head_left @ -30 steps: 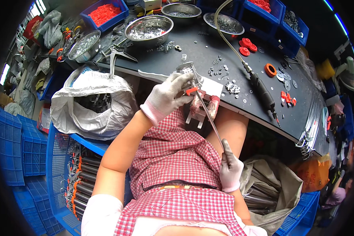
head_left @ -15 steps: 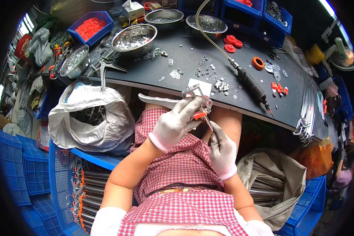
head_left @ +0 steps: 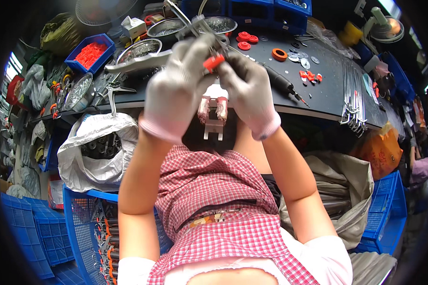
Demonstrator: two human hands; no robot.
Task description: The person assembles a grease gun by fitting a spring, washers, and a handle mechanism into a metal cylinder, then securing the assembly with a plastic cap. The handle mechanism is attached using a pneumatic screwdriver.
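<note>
left hand [head_left: 178, 90] – gripping metal tool [head_left: 195, 26] | right hand [head_left: 249, 90] – pinching its red part [head_left: 213, 62]

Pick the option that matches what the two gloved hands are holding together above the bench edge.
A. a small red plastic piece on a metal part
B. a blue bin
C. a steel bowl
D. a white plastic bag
A: the left hand and right hand meet around a small red piece fitted on a metal part.
</note>
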